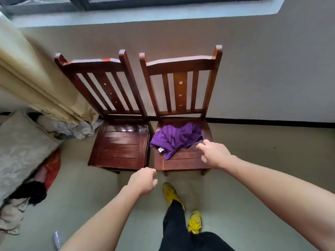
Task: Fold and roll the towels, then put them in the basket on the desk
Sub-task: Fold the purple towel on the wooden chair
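Head view, nearest first: the person's legs and yellow shoes (181,211) stand on the floor, both bare arms stretched forward. The left hand (143,181) hangs loosely curled and holding nothing, near the front edge of the seats, between the two chairs. The right hand (213,153) is farther out, fingers spread apart and empty, over the right chair (183,160). The purple towel (175,138) lies crumpled on that seat, just to the left of and slightly beyond the right hand, not touched as far as I can tell. Its heap runs roughly left to right across the seat, one corner trailing toward the near edge. The right hand is clearly the nearer one for picking it up. The left chair (119,147) has a bare seat. No basket or desk is in view, so nothing can be said of their contents.
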A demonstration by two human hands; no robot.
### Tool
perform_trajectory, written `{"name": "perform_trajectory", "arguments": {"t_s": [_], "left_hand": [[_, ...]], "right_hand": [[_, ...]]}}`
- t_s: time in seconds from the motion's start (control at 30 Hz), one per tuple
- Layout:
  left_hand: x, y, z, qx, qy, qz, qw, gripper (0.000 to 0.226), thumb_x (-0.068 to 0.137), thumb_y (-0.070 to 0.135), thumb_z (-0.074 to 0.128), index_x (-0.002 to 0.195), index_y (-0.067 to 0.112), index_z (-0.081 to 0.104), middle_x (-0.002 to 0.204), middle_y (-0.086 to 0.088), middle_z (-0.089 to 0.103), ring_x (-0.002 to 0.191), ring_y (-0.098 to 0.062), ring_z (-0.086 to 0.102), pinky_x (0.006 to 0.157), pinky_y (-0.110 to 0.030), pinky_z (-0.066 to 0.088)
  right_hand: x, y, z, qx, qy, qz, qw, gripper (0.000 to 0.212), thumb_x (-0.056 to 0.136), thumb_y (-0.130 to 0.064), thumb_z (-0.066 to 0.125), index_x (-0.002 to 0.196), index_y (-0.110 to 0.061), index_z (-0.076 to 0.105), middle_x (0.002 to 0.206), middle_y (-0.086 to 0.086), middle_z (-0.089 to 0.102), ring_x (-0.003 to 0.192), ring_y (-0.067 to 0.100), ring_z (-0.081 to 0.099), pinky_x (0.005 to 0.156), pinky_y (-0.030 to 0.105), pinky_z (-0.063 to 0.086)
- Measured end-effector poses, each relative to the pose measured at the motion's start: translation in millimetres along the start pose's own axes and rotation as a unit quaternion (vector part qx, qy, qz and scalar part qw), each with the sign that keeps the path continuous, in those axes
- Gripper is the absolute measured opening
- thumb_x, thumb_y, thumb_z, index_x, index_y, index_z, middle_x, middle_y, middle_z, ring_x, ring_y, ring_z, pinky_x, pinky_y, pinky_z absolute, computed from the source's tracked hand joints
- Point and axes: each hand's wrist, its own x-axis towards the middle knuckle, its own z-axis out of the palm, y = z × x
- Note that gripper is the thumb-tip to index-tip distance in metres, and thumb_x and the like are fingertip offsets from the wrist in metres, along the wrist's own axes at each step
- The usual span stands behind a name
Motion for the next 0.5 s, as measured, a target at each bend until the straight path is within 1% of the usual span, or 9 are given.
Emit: {"name": "perform_trajectory", "arguments": {"t_s": [0.17,0.27,0.33,0.43,0.5], "left_hand": [[81,1,8,-0.061,-0.056,-0.02,0.996,0.031,0.09,0.032,0.051,0.116,0.019,0.06,0.122,-0.004,0.063,0.114,-0.024,0.057,0.09,-0.031,0.046],[131,2,17,-0.113,-0.089,-0.034,0.989,0.03,0.09,0.03,0.053,0.115,0.018,0.062,0.123,-0.003,0.064,0.116,-0.024,0.056,0.093,-0.03,0.046],[168,0,26,-0.149,-0.103,-0.053,0.982,0.028,0.089,0.029,0.055,0.112,0.017,0.064,0.121,-0.003,0.065,0.114,-0.023,0.058,0.093,-0.03,0.046],[214,0,44,-0.231,-0.103,-0.102,0.962,0.02,0.087,0.027,0.061,0.101,0.015,0.068,0.109,-0.005,0.068,0.106,-0.024,0.061,0.089,-0.028,0.045],[240,1,61,-0.314,-0.099,-0.151,0.932,0.007,0.085,0.024,0.064,0.086,0.017,0.067,0.092,-0.006,0.069,0.096,-0.027,0.065,0.081,-0.03,0.046]], "right_hand": [[59,26,28,0.026,-0.042,0.022,0.999,0.038,0.089,-0.025,0.048,0.127,-0.021,0.048,0.121,0.007,0.051,0.107,0.028,0.058,0.08,0.037,0.047],[91,45,47,0.041,-0.066,0.043,0.996,0.039,0.09,-0.025,0.048,0.128,-0.022,0.048,0.122,0.006,0.05,0.108,0.028,0.058,0.08,0.037,0.048],[116,60,60,0.048,-0.076,0.059,0.994,0.038,0.09,-0.025,0.048,0.128,-0.022,0.047,0.12,0.006,0.05,0.108,0.028,0.057,0.08,0.038,0.048],[152,79,77,0.052,-0.082,0.081,0.992,0.038,0.089,-0.025,0.049,0.126,-0.02,0.049,0.117,0.007,0.05,0.108,0.029,0.056,0.079,0.039,0.049],[180,88,87,0.051,-0.078,0.085,0.992,0.038,0.088,-0.025,0.05,0.125,-0.019,0.049,0.116,0.008,0.051,0.108,0.03,0.055,0.079,0.039,0.048]]}}
